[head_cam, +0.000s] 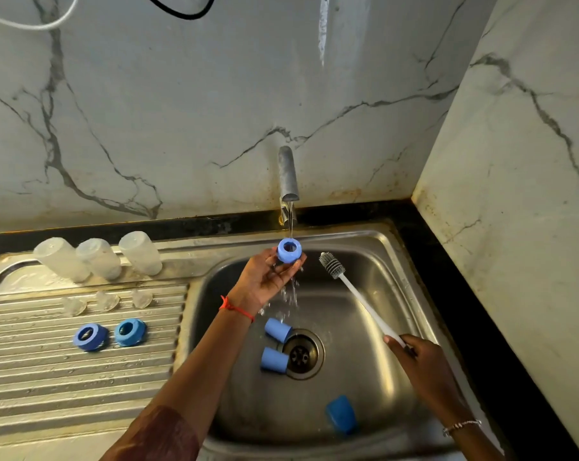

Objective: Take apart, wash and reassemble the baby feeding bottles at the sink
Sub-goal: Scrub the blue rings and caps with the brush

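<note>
1. We see the left hand (268, 277) palm up in the middle of the scene. Its fingertips are curled round a blue screw ring (289, 250), which it holds right under the tap (288, 174). The water stream (291, 224) hits the ring, so we judge this the rinse step.
2. The right hand (426, 364) has its fingers wrapped round the near end of the bottle brush (358, 296). The bristle head sits just right of the ring, not touching it and out of the stream. We judge it is parked ready, not scrubbing.
3. In the sink (374, 261), three blue caps lie on their sides. Two (277, 329) (274, 360) are beside the drain (303, 354) and one (341, 414) is near right. They are likely waiting for their wash.
4. On the drainboard (65, 387) at left, two more rings (90, 336) (129, 332) lie in the nearest row. Three clear teats (107, 300) sit behind them, and three clear bottles (98, 257) stand in the far row. The grooved board probably lets them drip off.
5. Hard to tell:
   - The bottles look tilted, and we cannot say which end is down.
   - The teats are pale blurs with no detail.
   - The right fingertips are hidden under the handle.
   - The tap's base is mostly hidden behind the spout.
   - Both cables at the top and a blue strip at the far right edge are cut off.
</note>
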